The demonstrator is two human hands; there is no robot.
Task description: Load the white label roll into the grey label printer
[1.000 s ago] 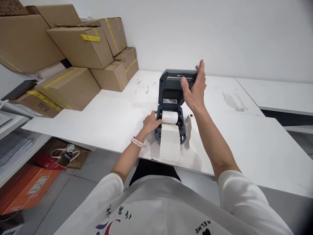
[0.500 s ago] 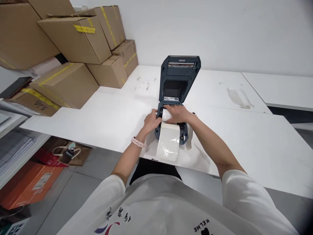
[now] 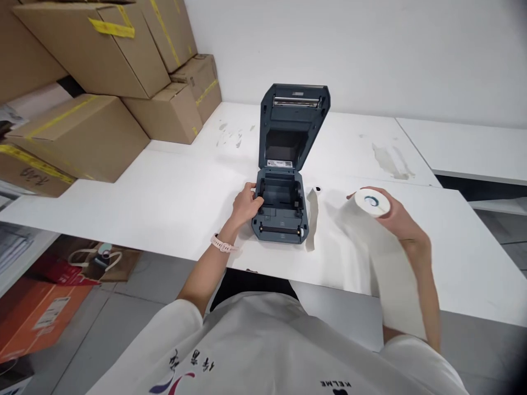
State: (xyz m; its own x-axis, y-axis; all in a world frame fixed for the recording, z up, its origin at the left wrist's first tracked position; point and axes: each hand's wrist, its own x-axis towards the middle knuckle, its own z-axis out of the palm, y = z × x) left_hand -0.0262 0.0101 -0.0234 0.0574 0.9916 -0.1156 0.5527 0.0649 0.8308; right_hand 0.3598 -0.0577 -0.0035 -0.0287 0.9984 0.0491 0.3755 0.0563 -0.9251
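A dark grey label printer (image 3: 282,219) stands on the white table with its lid (image 3: 294,123) raised, and its inner bay holds no roll. At its left edge, my left hand (image 3: 246,204) grips the side wall, thumb over the rim. My right hand (image 3: 397,219) is off to the right, wrapped round a roll of white labels (image 3: 373,202). A long loose strip hangs from the roll toward my right forearm. Some fingers are hidden behind the roll. Beside the printer's right side lies a narrow strip of paper (image 3: 313,222), apart from both hands.
Cardboard boxes (image 3: 111,131) with yellow tape are stacked at the left of the white table (image 3: 185,192). A white wall (image 3: 349,55) rises behind. Below at left are an orange box (image 3: 45,312) and a paper bag (image 3: 127,263) on the floor.
My right hand has lifted the label roll out of the printer and carried it to the right, its loose strip trailing. My left hand stays on the printer's left edge.
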